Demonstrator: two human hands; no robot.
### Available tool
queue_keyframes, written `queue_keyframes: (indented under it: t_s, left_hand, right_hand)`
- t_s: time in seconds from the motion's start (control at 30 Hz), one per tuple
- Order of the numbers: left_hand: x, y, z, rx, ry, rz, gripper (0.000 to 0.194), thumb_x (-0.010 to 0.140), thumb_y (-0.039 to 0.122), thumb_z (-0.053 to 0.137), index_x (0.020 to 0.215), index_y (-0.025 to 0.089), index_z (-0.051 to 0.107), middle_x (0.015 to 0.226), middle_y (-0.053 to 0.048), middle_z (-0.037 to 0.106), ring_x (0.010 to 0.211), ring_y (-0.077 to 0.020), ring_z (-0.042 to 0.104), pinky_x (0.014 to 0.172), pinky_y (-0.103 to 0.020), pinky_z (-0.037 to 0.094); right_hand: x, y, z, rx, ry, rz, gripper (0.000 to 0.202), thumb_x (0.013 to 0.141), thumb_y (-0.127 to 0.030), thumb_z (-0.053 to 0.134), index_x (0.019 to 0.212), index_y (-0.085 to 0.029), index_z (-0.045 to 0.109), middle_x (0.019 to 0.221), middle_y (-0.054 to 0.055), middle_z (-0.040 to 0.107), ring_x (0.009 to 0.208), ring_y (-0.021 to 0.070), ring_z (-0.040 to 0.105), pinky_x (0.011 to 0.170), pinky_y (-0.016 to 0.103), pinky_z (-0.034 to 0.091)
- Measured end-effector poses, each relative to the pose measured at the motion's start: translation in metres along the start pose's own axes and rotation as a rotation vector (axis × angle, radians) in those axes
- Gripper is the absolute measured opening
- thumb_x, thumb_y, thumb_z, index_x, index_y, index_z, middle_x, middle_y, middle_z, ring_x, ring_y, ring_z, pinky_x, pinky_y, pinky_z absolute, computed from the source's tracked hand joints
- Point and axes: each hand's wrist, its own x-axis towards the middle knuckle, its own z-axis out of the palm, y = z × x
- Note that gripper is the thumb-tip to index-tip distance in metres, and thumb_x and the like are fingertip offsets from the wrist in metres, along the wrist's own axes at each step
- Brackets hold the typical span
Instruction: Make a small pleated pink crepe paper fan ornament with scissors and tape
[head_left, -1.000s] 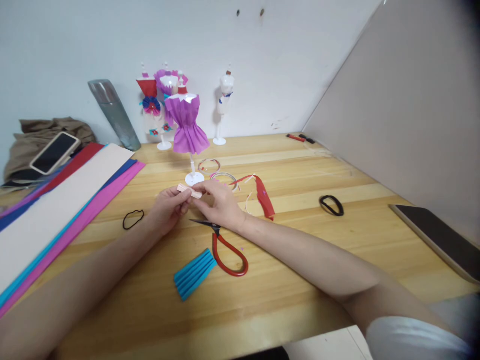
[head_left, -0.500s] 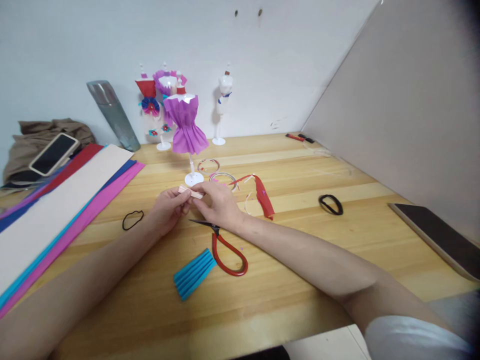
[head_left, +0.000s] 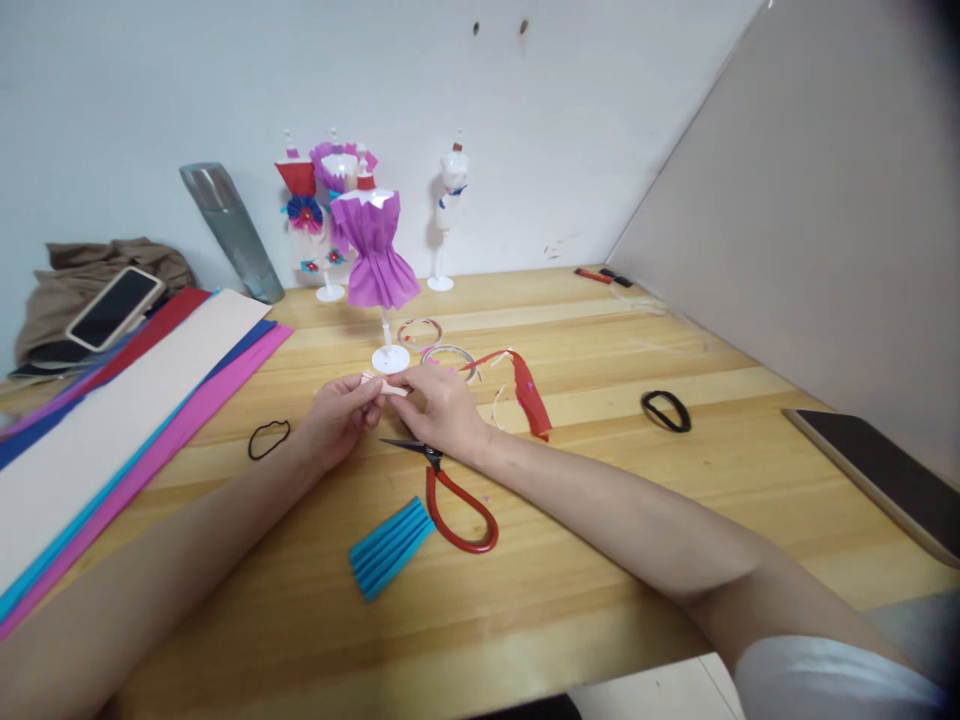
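Observation:
Between my two hands is a small piece of pale, pleated crepe paper (head_left: 394,389). My left hand (head_left: 341,415) pinches its left end, thumb on top. The fingers of my right hand (head_left: 439,405) close on its right end and hide part of it. Just below my right hand lie scissors with red handles (head_left: 491,535), blades pointing left. A fan-folded blue paper piece (head_left: 390,548) rests beside the handles. Behind my hands stands a small dress form in a purple paper dress (head_left: 375,250) on a white round base.
Long coloured paper strips (head_left: 150,410) cover the left side, with a phone (head_left: 116,308) and brown cloth (head_left: 142,262) behind. A grey bottle (head_left: 232,232) leans against the wall. Red paper scrap (head_left: 531,395), wire rings (head_left: 448,362), a black band (head_left: 666,411) and a dark tablet (head_left: 877,475) lie rightward.
Both hands keep their grip on the pale pleated paper with barely any motion. The whole view has shifted very slightly.

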Motion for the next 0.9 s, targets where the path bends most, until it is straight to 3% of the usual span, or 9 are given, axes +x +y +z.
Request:
queue_keyframes:
  t_s: [0.3, 0.43, 0.6, 0.9]
  left_hand:
    - [0.001, -0.001, -0.001, 0.004, 0.001, 0.003, 0.035, 0.063, 0.042, 0.083, 0.067, 0.011, 0.068, 0.049, 0.005, 0.046, 0.044, -0.0041, 0.033, 0.042, -0.019, 0.025]
    - [0.000, -0.001, 0.000, -0.049, -0.012, 0.017, 0.036, 0.063, 0.041, 0.083, 0.077, 0.011, 0.070, 0.054, 0.004, 0.050, 0.047, -0.0047, 0.037, 0.045, -0.018, 0.029]
    - [-0.003, -0.002, 0.005, -0.058, -0.045, -0.032, 0.035, 0.062, 0.037, 0.085, 0.059, 0.012, 0.061, 0.051, 0.004, 0.048, 0.048, -0.0050, 0.038, 0.045, -0.018, 0.030]
    - [-0.006, -0.002, 0.010, -0.033, 0.009, 0.032, 0.038, 0.064, 0.038, 0.083, 0.055, 0.014, 0.055, 0.047, 0.004, 0.045, 0.046, -0.0050, 0.037, 0.044, -0.019, 0.028]
  right_hand:
    - [0.000, 0.001, 0.001, -0.055, -0.027, -0.046, 0.011, 0.087, -0.018, 0.053, 0.087, -0.017, 0.065, 0.082, 0.008, 0.070, 0.079, 0.0201, 0.064, 0.072, 0.031, 0.047]
    - [-0.001, 0.000, 0.000, -0.058, 0.048, -0.039, 0.012, 0.087, -0.017, 0.052, 0.085, -0.018, 0.064, 0.081, 0.007, 0.070, 0.076, 0.0183, 0.063, 0.070, 0.030, 0.047]
    - [-0.001, 0.001, 0.001, -0.037, 0.156, -0.042, 0.013, 0.089, -0.020, 0.053, 0.089, -0.015, 0.065, 0.082, 0.008, 0.071, 0.077, 0.0189, 0.064, 0.071, 0.030, 0.048]
    - [-0.001, 0.001, 0.002, -0.028, 0.053, -0.063, 0.019, 0.091, -0.022, 0.050, 0.090, -0.016, 0.068, 0.084, 0.009, 0.072, 0.079, 0.0197, 0.065, 0.073, 0.032, 0.050]
